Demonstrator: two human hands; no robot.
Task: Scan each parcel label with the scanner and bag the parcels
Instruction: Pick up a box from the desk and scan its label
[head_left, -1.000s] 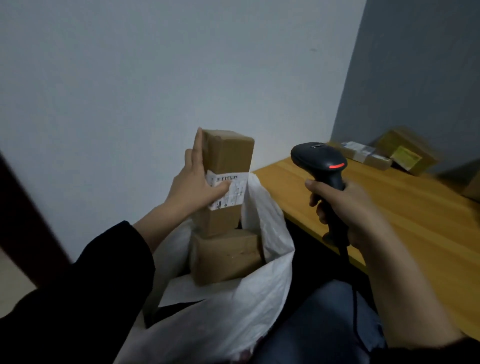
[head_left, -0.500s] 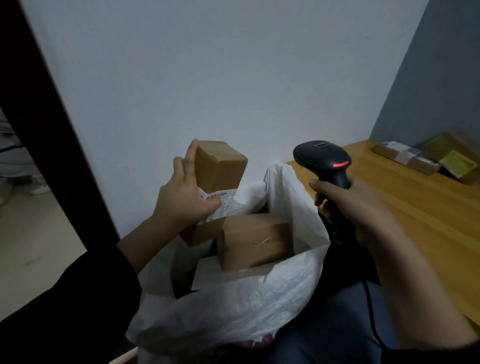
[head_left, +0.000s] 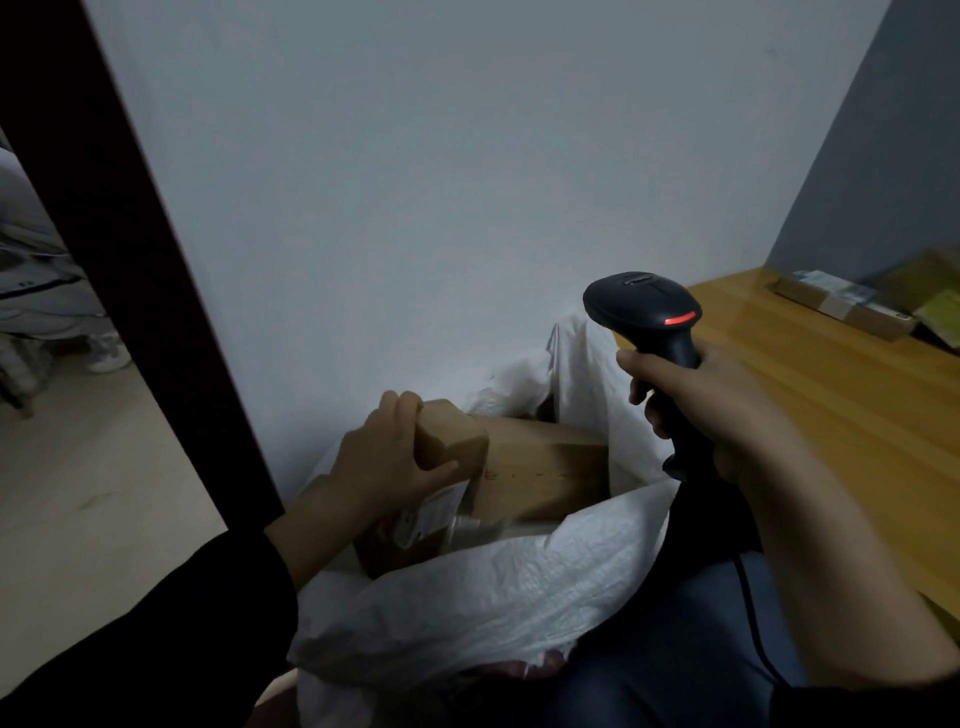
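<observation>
My left hand (head_left: 387, 460) grips a tall brown parcel (head_left: 451, 444) with a white label, and the parcel sits tilted inside the open white woven bag (head_left: 493, 587). A second brown parcel (head_left: 540, 467) lies in the bag right beside it. My right hand (head_left: 711, 415) holds the black scanner (head_left: 647, 312) by its handle, above the bag's right side, with a red light glowing on its head. The scanner's cable runs down past my knee.
A wooden table (head_left: 852, 415) stands to the right, with two more parcels (head_left: 841, 304) at its far corner against the grey wall. A dark door frame (head_left: 135, 260) rises at the left, with open floor beyond it.
My left hand has lowered the labelled parcel from in front of the scanner down into the bag, beside the other parcel. The scanner has stayed roughly where it was. The view has swung left.
</observation>
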